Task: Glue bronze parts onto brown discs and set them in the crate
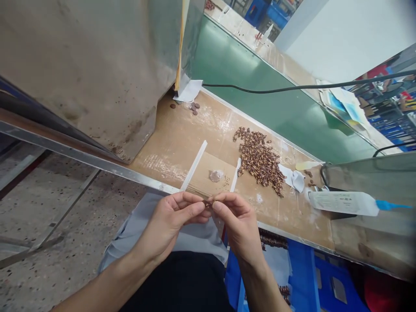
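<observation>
My left hand [177,214] and right hand [239,225] meet at the fingertips, both pinching one small copper-brown part [207,203] at the workbench [169,141] edge; detail too small to read. I'd call it mid-work. Big copper-coloured heap [260,158] at 2 o'clock: plenty left, I judge. Rows of similar parts [274,240] by the blue crate [307,273], 4 o'clock, look done; can't confirm.
</observation>
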The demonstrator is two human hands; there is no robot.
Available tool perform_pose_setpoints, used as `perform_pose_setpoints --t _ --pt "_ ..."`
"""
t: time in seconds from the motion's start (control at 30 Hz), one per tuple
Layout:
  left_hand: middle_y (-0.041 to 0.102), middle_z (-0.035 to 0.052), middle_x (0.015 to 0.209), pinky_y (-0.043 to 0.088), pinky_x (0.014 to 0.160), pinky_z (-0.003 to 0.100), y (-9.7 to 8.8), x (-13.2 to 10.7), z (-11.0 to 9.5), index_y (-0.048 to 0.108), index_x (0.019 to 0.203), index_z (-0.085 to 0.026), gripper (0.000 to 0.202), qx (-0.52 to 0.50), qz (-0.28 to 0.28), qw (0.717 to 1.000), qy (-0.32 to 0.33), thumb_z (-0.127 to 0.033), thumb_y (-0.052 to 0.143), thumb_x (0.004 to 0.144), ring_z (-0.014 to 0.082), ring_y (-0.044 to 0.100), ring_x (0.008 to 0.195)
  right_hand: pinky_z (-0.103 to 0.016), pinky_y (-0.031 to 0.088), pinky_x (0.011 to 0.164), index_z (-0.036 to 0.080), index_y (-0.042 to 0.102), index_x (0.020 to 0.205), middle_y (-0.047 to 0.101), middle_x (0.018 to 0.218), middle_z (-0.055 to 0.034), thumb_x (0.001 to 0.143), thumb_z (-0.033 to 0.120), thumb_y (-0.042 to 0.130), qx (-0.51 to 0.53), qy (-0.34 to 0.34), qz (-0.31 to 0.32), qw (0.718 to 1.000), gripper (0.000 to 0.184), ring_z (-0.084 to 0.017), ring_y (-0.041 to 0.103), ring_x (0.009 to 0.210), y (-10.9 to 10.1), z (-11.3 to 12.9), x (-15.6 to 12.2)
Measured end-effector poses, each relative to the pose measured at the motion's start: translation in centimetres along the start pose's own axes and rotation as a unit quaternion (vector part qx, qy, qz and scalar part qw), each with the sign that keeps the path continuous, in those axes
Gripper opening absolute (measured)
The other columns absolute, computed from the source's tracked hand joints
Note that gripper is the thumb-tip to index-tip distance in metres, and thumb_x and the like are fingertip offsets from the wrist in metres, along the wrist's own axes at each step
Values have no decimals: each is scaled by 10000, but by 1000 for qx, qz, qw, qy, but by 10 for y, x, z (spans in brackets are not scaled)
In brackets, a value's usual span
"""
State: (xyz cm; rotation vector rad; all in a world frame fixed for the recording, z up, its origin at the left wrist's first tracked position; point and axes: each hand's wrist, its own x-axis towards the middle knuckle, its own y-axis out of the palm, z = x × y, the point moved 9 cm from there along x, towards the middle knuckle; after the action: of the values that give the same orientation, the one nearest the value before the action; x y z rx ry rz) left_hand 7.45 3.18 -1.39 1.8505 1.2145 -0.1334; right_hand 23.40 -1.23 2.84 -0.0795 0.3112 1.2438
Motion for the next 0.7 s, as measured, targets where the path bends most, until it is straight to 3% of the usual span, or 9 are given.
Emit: perform_pose_setpoints --t 0.13,0.23,0.3,0.33,0.4,0.47,0.5,0.57,0.7 --pt "880 97 933 695 835 279 -1 -3 7 867 914 -175 267 44 68 995 -60 -410 992 892 226 853 908 -350 669 906 247 863 1026 857 1009 -47 965 423 944 -17 49 63 997 203 -224 806 938 3 3 1" --pt "871 113 912 678 804 267 -2 -6 19 863 869 -175 264 70 130 982 -118 -390 1016 854 232 845 898 -359 683 836 228 856 1007 852 932 -44 931 456 963 -13 100 147 984 263 -225 810 849 10 2 -4" --pt "864 110 917 670 803 272 1 -9 24 869 889 -183 253 78 170 972 -145 -371 1029 832 222 829 872 -373 688 811 232 853 992 857 938 -45 919 452 967 -22 97 163 982 258 -231 808 833 3 3 -3" --pt "861 103 943 667 813 278 4 -10 25 879 933 -195 247 77 183 969 -150 -369 1025 836 213 819 867 -376 686 826 240 855 995 862 965 -45 928 434 959 -40 69 134 988 230 -234 809 863 -8 6 1" --pt "851 82 1025 656 841 283 8 -12 23 900 1064 -233 266 73 194 968 -141 -376 1003 865 187 792 860 -378 669 880 257 864 1027 864 1035 -48 975 396 912 -121 -42 -1 992 155 -239 804 954 -49 20 11" --pt "837 63 1071 637 863 272 10 -13 18 907 1133 -264 279 80 195 971 -114 -390 980 895 163 762 856 -386 640 910 259 871 1044 857 1054 -55 1014 376 859 -249 -168 -143 943 122 -243 787 994 -87 36 12" --pt "832 58 1063 626 875 265 11 -13 15 912 1127 -268 259 91 195 972 -99 -399 967 910 158 751 859 -394 627 913 251 874 1043 855 1051 -61 1029 376 835 -309 -209 -180 910 131 -247 781 992 -98 39 11" --pt "832 54 1027 611 906 255 10 -13 12 918 1078 -263 211 122 198 970 -76 -415 945 935 163 751 889 -401 610 902 236 877 1029 855 1033 -68 1047 375 804 -385 -247 -202 866 158 -249 777 968 -110 37 13" --pt "865 67 982 622 963 284 0 -6 8 911 1110 -260 234 157 187 968 -55 -431 934 950 207 801 965 -404 624 901 233 875 1116 861 1065 -72 1041 355 829 -344 -271 -228 870 151 -250 794 966 -114 42 15"
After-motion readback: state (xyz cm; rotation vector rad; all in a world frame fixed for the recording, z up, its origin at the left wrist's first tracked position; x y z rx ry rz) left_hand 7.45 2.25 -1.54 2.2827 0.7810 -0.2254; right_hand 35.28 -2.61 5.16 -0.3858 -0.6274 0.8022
